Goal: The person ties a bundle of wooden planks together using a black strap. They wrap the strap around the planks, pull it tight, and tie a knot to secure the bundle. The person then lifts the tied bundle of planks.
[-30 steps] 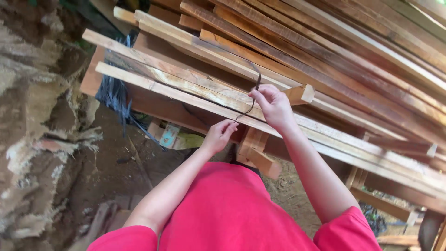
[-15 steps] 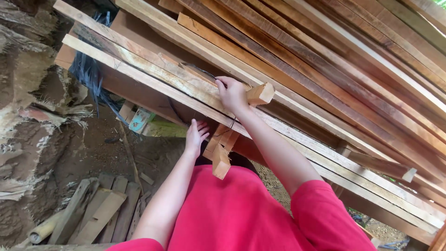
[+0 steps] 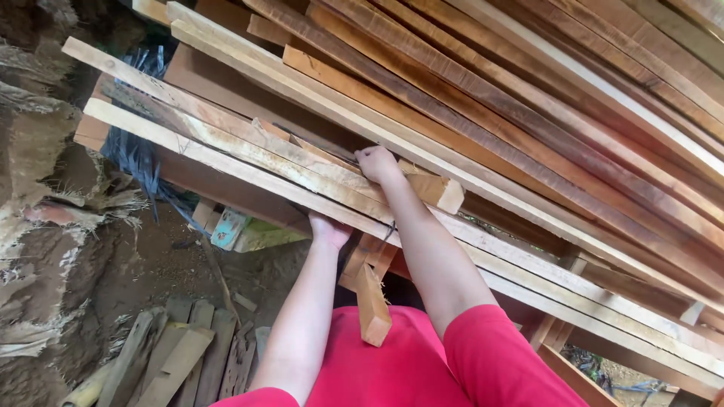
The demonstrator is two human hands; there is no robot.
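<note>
A pale wooden plank (image 3: 249,162) runs slantwise from the upper left toward the lower right, lying at the near edge of a big stack of long planks (image 3: 528,113) that fills the upper right of the view. The right hand (image 3: 375,162) rests on top of this plank with the fingers curled down onto the wood, near a short pale block (image 3: 437,192) that sits just beside the wrist; how firmly it grips cannot be told. The left hand (image 3: 329,228) reaches up from beneath the same plank, its fingers hidden behind the lower edge, so whether they are closed on the wood or only pressed against it cannot be told. Between the two forearms, below the plank, a short offcut of wood (image 3: 372,304) hangs at a tilt in front of the person's red shirt (image 3: 392,369); what holds it is not clear. To the left of the stack, dark blue plastic strands (image 3: 136,154) hang down under the board ends. Beneath them is bare earth floor (image 3: 151,271), with a pale green and white scrap (image 3: 230,228) lying near the plank's underside. Further down on the ground lies a bundle of grey weathered boards (image 3: 173,350), and rough dry bark or husk (image 3: 38,196) covers the left edge of the view.
</note>
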